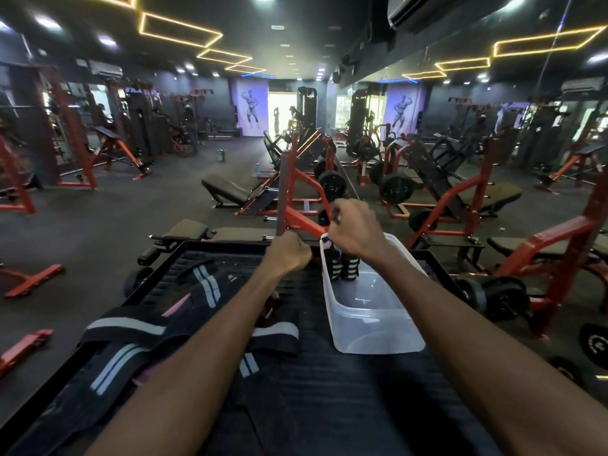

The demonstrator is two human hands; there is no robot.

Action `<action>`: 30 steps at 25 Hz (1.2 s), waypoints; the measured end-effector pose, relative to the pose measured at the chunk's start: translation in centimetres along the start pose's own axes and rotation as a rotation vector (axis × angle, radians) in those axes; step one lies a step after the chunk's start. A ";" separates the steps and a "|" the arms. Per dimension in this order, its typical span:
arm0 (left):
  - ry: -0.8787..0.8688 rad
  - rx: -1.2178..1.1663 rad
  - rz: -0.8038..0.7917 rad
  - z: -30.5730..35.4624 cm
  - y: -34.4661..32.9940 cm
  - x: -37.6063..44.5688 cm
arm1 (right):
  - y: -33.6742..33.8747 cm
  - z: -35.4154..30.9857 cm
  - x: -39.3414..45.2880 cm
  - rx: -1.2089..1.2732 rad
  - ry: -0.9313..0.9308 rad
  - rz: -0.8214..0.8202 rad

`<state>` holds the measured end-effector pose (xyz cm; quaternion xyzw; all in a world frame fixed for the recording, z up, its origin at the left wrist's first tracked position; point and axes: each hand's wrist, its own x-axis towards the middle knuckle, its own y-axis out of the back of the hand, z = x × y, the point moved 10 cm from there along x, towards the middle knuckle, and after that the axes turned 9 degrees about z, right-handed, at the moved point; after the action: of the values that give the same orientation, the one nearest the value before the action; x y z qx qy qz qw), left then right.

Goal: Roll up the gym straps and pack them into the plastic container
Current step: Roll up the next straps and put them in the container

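right hand (353, 230): fingers curled over the far end of the clear rectangular plastic container (378, 324). It looks like it's pinching something small up at the fingertips, but I honestly can't tell what.
left hand (289, 253): closed into a fist just left of the container's far corner. Can't tell if there's anything inside it.
rolled straps: two rolled-up black gym straps with white stripes (343, 266) standing side by side in the container's far end, right under the right hand, against the far wall.
container: sits on the dark ribbed tabletop (345, 390) between the two forearms, closer to the right one. The near part has nothing but see-through bottom showing.
loose straps: a messy pile of unrolled black straps with pale grey stripes (158, 327) lying flat on the tabletop, left of the left forearm and partly under it. There's a bit of pink peeking out among them.
beyond the hands: red-framed weight bench with black plates (316, 199) just past the tabletop's far edge, with more red and black gym machines across the dark floor.
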<state>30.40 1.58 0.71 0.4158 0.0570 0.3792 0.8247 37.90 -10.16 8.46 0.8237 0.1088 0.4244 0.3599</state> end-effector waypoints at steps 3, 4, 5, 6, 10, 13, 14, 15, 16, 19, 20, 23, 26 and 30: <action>-0.004 0.215 0.013 -2.3 2.6 -1.1 | -0.4 -4.0 -1.8 0.147 0.032 -0.057; 0.019 0.285 -0.002 -3.4 3.2 -1.6 | -1.0 -5.2 -2.6 0.185 0.040 -0.094; 0.055 0.343 -0.021 -4.8 3.4 -2.0 | -1.7 -6.2 -3.4 0.221 0.040 -0.133; 0.089 0.407 -0.048 -6.0 3.7 -2.6 | -2.5 -7.0 -4.4 0.247 0.039 -0.179; 0.142 0.556 -0.123 -9.0 4.7 -5.7 | -7.6 -8.8 -9.8 0.313 -0.038 -0.524; 0.156 0.571 -0.136 -9.9 4.9 -7.7 | -10.3 -8.8 -14.5 0.398 -0.200 -0.717; 0.161 0.586 -0.142 -10.4 4.8 -8.2 | -10.8 -8.7 -15.9 0.417 -0.252 -0.750; 0.171 0.605 -0.147 -10.8 4.8 -8.8 | -11.3 -8.7 -17.1 0.431 -0.298 -0.771; 0.177 0.609 -0.135 -11.3 4.7 -9.0 | -11.5 -8.6 -18.1 0.447 -0.334 -0.783; 0.173 0.524 -0.015 -10.7 5.8 -9.9 | -11.2 -8.4 -19.9 0.542 -0.412 -0.741; 0.169 0.460 0.028 -10.0 6.4 -10.2 | -11.0 -8.2 -20.2 0.605 -0.460 -0.713; 0.164 0.242 0.104 -8.2 7.4 -10.8 | -10.8 -8.2 -21.7 0.807 -0.642 -0.718; 0.220 0.050 0.171 -7.8 8.3 -11.1 | -11.0 -8.7 -22.7 0.946 -0.743 -0.752; 0.287 -0.164 0.384 -8.1 10.8 -11.6 | -10.6 -9.5 -23.6 1.322 -0.944 -0.769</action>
<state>12.68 2.95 0.77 0.2925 0.0624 0.5873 0.7521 17.30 -9.21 -9.87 0.8581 0.4399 -0.2571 -0.0632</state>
